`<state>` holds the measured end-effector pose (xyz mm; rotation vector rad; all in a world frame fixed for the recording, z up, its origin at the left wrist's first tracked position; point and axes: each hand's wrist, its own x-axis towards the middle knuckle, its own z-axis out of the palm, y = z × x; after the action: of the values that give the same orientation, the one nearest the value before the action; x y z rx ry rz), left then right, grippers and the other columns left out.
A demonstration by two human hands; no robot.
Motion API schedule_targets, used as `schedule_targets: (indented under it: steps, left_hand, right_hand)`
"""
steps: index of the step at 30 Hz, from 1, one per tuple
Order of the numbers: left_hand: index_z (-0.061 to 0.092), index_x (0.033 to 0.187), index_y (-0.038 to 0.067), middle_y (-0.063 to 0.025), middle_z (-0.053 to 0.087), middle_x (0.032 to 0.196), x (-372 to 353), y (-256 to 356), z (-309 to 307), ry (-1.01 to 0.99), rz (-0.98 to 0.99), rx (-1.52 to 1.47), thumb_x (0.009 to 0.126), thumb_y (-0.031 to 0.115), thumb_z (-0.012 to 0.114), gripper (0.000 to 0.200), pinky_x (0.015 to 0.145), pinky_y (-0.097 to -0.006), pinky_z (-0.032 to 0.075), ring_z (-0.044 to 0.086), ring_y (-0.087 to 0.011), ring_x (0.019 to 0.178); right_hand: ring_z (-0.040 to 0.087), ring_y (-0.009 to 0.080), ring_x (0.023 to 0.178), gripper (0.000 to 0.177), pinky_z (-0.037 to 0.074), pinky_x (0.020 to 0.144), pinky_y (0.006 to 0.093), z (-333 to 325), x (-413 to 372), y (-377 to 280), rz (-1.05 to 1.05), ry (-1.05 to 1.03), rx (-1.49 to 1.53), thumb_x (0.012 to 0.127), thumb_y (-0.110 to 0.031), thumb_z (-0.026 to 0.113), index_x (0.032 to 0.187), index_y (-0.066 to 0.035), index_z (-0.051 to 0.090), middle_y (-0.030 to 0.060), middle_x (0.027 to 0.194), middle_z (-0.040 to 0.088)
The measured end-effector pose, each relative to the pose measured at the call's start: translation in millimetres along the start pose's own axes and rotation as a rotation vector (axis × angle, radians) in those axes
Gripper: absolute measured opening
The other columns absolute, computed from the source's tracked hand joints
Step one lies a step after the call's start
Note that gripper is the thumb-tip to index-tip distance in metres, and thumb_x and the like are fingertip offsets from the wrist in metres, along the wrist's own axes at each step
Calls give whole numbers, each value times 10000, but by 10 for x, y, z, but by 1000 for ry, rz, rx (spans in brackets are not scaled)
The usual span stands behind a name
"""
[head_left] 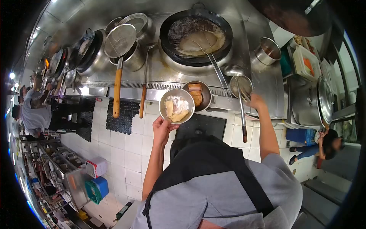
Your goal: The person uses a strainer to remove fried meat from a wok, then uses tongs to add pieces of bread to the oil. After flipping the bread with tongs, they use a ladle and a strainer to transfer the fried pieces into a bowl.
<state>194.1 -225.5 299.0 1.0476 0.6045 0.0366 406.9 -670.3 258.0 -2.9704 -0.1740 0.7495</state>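
Observation:
My left hand (162, 128) grips the lower rim of a metal bowl (166, 117) that holds pale, floury pieces of food (176, 110). Behind its right edge, a second metal bowl (207, 97) contains browned pieces (195, 93). My right hand (256, 102) is closed at a small round container (246, 82); its fingertips are partly hidden, with thin utensil ends beside them. A ladle (242, 103) crosses that container. In the large wok (166, 38) lies foamy liquid, and a wire strainer (217, 68) rests in it with its handle toward me.
Left of the wok, a round sieve (120, 40) with a wooden handle lies over pots. A steel pot (268, 51) stands to the right. One person (36, 110) stands at far left, another (328, 145) at far right. Black mats (122, 116) cover some floor tiles.

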Motion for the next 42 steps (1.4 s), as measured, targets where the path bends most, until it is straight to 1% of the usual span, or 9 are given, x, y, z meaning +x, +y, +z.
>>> schedule_targets:
  steps: [4,10,15,18,20,25,33,37,42]
  left_hand:
    - [547,889,-53,-202,669,898,46,167,-127,-13,33,-43,886,-16,512,51,673,-382,631,706,-270,726]
    - [515,828,-17,-181,669,829,476,436,-181,-45,74,-82,904,-3,527,78,671,-348,623,705,-261,691]
    - [481,773,13,-176,664,805,898,554,-195,-122,147,-10,891,-3,561,143,629,-299,613,697,-230,681]
    - [500,776,4,-169,658,840,1177,538,-139,-166,207,32,881,-2,561,121,660,-300,614,700,-222,736]
    - [496,765,7,-164,656,836,1311,558,-71,-210,234,48,878,-1,565,133,658,-305,616,693,-215,724]
    - [480,756,-1,-152,639,835,1391,678,72,-282,222,48,870,-2,576,149,663,-326,620,681,-211,703]
    - [482,807,2,-171,633,832,1618,816,-20,-229,85,-168,892,-23,536,103,644,-363,628,709,-295,732]
    - [482,821,0,-177,636,838,1593,862,65,-223,49,-281,889,-29,535,91,666,-382,629,711,-319,751]
    - [484,829,-2,-168,638,839,1632,946,-20,-206,40,-203,893,-27,531,83,677,-385,627,712,-315,758]
  right_hand:
    - [583,403,1113,408,481,914,468,279,30,249,133,56,69,783,-247,669,1107,-7,604,249,1155,623]
    - [612,407,1042,298,496,863,479,-479,-795,141,196,197,-153,766,-185,650,1024,-37,658,223,1055,665]
    - [665,333,982,442,504,854,403,-1360,-1511,-440,110,186,138,807,-190,664,1205,-1,623,235,1045,673]
    - [670,274,930,428,502,820,360,-1748,-1737,-1418,31,7,392,816,-174,656,1196,20,625,244,1021,677]
    - [663,251,865,402,504,788,348,-1566,-1567,-1821,-255,69,461,825,-164,641,1181,22,631,230,973,687]
    - [672,243,842,373,507,787,353,-1246,-998,-2643,-446,75,327,846,-175,638,1157,30,637,184,988,705]
    - [664,372,930,371,510,831,387,-1865,-310,-2317,-427,235,595,846,-186,631,1198,-70,656,223,1010,688]
    - [638,372,1031,393,499,883,444,-2074,766,-2321,-264,390,100,822,-206,651,1192,-74,662,214,1065,679]
    - [625,357,1060,378,487,911,463,-2294,688,-2578,-251,510,-19,823,-186,652,1189,-88,659,190,1086,677]
